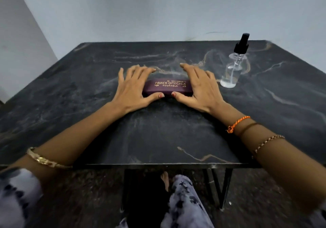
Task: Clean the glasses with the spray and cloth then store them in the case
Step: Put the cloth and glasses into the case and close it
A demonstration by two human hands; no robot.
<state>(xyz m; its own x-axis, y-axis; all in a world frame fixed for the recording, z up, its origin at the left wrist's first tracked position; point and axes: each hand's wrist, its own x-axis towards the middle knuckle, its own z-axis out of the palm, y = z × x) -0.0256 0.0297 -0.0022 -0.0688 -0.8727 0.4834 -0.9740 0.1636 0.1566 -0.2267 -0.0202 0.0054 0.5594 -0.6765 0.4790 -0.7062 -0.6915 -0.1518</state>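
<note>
Left hand [131,88] and right hand [197,88] flank closed case [167,87]; fingers straight, spread; thumbs touch its near edge. Spray [233,65] right.

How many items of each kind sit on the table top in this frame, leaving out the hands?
Glasses case, purple, closed, with a hand at each end: 1
Spray bottle, clear with a black pump top, standing upright: 1
Glasses: 0 in view
Cloth: 0 in view
Total: 2 items on the dark marble-pattern table
</note>
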